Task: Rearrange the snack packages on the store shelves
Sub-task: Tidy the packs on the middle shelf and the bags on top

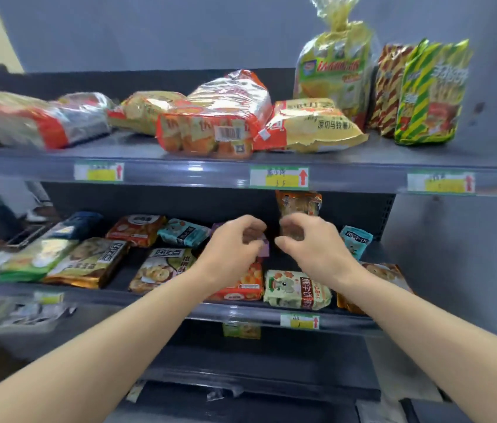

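Both my hands reach into the middle shelf [149, 296]. My right hand [308, 242] has its fingers and thumb curled round the lower end of an upright orange snack package [299, 203] at the back of that shelf. My left hand [235, 245] is curled over a purple package [264, 250] that is mostly hidden behind it; motion blur hides whether it grips the package. Around the hands lie a teal pack [184, 232], a brown cookie pack [161, 268], an orange pack [244, 285] and a pale green bear pack [297, 290].
The top shelf [363, 161] holds red and yellow bread bags lying flat [210, 123], a yellow chip bag [311, 126], a tall green-labelled bag [332, 68] and striped green bags [430, 93]. Price tags line the shelf fronts. A lower shelf [256, 377] sits below.
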A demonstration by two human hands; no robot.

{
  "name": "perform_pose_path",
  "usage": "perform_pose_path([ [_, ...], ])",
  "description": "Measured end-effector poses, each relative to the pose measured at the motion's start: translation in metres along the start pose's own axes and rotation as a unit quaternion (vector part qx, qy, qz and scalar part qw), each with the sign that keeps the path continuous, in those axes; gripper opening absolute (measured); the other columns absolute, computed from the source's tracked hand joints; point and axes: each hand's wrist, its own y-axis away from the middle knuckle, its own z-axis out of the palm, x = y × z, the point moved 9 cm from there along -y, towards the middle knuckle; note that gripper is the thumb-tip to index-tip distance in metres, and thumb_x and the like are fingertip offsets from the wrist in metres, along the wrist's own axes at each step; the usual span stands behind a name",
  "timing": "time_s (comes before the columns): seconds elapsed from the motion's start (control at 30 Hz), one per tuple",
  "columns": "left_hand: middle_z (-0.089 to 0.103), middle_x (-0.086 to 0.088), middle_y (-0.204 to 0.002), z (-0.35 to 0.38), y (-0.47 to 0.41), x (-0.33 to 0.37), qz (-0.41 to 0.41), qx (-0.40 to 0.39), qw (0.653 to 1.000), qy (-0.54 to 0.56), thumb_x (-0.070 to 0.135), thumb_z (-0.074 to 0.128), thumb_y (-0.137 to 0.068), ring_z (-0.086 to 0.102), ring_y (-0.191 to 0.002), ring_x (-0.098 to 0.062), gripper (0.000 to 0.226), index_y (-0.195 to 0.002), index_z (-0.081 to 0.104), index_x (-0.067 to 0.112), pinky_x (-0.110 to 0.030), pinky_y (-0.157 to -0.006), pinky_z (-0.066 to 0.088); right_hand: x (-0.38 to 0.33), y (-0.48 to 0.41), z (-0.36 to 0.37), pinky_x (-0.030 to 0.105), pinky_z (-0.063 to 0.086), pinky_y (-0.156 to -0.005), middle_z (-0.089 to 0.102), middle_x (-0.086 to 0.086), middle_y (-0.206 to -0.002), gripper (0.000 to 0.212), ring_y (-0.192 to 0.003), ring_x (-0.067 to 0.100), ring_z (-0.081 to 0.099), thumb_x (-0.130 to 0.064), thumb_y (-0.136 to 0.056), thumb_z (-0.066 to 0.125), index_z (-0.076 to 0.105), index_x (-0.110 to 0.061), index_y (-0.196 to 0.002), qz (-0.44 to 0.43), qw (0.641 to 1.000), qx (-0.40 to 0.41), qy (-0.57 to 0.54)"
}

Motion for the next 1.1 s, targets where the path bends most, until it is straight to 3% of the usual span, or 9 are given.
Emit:
perform_pose_path([
  [0.17, 0.067, 0.004, -0.103, -0.109, 0.024, 0.024, 0.043, 0.092, 0.995, -0.002, 0.01, 0.059, -0.089, 0.063, -0.095, -0.008, 0.023, -0.11, 0.063, 0.017, -0.019, -0.086, 0.05, -0.108, -0.009, -0.012, 0.018, 0.041, -0.089, 0.065, -0.002, -0.113, 0.037, -0.104, 0.01, 0.058, -0.023, -0.089, 0.063, 0.059, -0.016, -0.125, -0.111, 0.993, 0.034, -0.022],
  [0.27, 0.066, 0.005, -0.098, -0.183, 0.027, 0.022, 0.059, 0.145, 0.988, -0.011, 0.011, 0.06, -0.089, 0.063, -0.09, -0.006, 0.019, -0.107, 0.063, 0.016, -0.01, -0.075, 0.048, -0.178, -0.029, -0.004, 0.022, 0.045, -0.09, 0.066, -0.003, -0.108, 0.034, -0.1, 0.011, 0.06, -0.024, -0.088, 0.064, 0.062, -0.015, -0.12, -0.167, 0.984, 0.044, -0.041],
  [0.33, 0.065, 0.005, -0.097, -0.23, 0.028, 0.012, 0.059, 0.173, 0.983, -0.02, 0.01, 0.06, -0.089, 0.062, -0.087, -0.005, 0.019, -0.107, 0.062, 0.015, -0.012, -0.074, 0.048, -0.219, -0.047, 0.01, 0.026, 0.047, -0.091, 0.068, 0.0, -0.107, 0.032, -0.099, 0.014, 0.062, -0.022, -0.087, 0.066, 0.064, -0.011, -0.117, -0.19, 0.979, 0.048, -0.052],
  [0.47, 0.065, 0.004, -0.094, -0.315, 0.026, -0.029, 0.044, 0.212, 0.975, -0.054, 0.009, 0.062, -0.087, 0.062, -0.084, -0.006, 0.019, -0.106, 0.064, 0.012, -0.01, -0.073, 0.046, -0.286, -0.088, 0.051, 0.027, 0.047, -0.09, 0.069, 0.002, -0.104, 0.027, -0.096, 0.016, 0.062, -0.02, -0.086, 0.067, 0.066, -0.011, -0.112, -0.209, 0.975, 0.048, -0.067],
  [0.57, 0.065, 0.003, -0.095, -0.372, 0.021, -0.064, 0.034, 0.238, 0.968, -0.072, 0.008, 0.062, -0.086, 0.06, -0.084, -0.006, 0.019, -0.104, 0.066, 0.011, -0.005, -0.069, 0.045, -0.327, -0.122, 0.085, 0.018, 0.043, -0.084, 0.068, -0.001, -0.101, 0.027, -0.093, 0.013, 0.062, -0.022, -0.086, 0.067, 0.066, -0.014, -0.111, -0.204, 0.975, 0.053, -0.065],
  [0.7, 0.065, -0.001, -0.097, -0.436, 0.012, -0.118, 0.001, 0.257, 0.964, -0.073, 0.006, 0.061, -0.088, 0.059, -0.086, -0.011, 0.02, -0.107, 0.065, 0.007, 0.0, -0.063, 0.041, -0.375, -0.162, 0.131, 0.023, 0.045, -0.084, 0.068, 0.002, -0.108, 0.029, -0.097, 0.014, 0.06, -0.021, -0.087, 0.066, 0.065, -0.013, -0.115, -0.195, 0.977, 0.038, -0.081],
  [0.77, 0.066, -0.004, -0.097, -0.464, 0.007, -0.146, -0.019, 0.264, 0.962, -0.066, 0.004, 0.061, -0.087, 0.059, -0.084, -0.013, 0.018, -0.104, 0.066, 0.007, -0.004, -0.064, 0.043, -0.394, -0.179, 0.152, 0.021, 0.042, -0.086, 0.067, 0.002, -0.109, 0.029, -0.098, 0.013, 0.059, -0.021, -0.086, 0.066, 0.066, -0.013, -0.115, -0.187, 0.979, 0.04, -0.075],
  [0.9, 0.066, -0.007, -0.1, -0.513, 0.0, -0.204, -0.077, 0.278, 0.957, -0.013, 0.002, 0.06, -0.087, 0.06, -0.091, -0.018, 0.014, -0.096, 0.063, 0.013, -0.034, -0.09, 0.051, -0.42, -0.211, 0.192, 0.027, 0.045, -0.092, 0.067, 0.003, -0.11, 0.028, -0.102, 0.016, 0.059, -0.021, -0.087, 0.065, 0.066, -0.013, -0.113, -0.165, 0.984, 0.026, -0.071],
  [1.1, 0.065, -0.007, -0.106, -0.538, -0.018, -0.243, -0.087, 0.268, 0.959, 0.033, 0.003, 0.057, -0.09, 0.061, -0.102, -0.021, 0.016, -0.102, 0.062, 0.012, -0.035, -0.092, 0.052, -0.419, -0.259, 0.2, 0.029, 0.05, -0.082, 0.066, 0.004, -0.112, 0.027, -0.096, 0.017, 0.061, -0.016, -0.088, 0.063, 0.065, -0.012, -0.115, -0.111, 0.99, 0.047, -0.07],
])
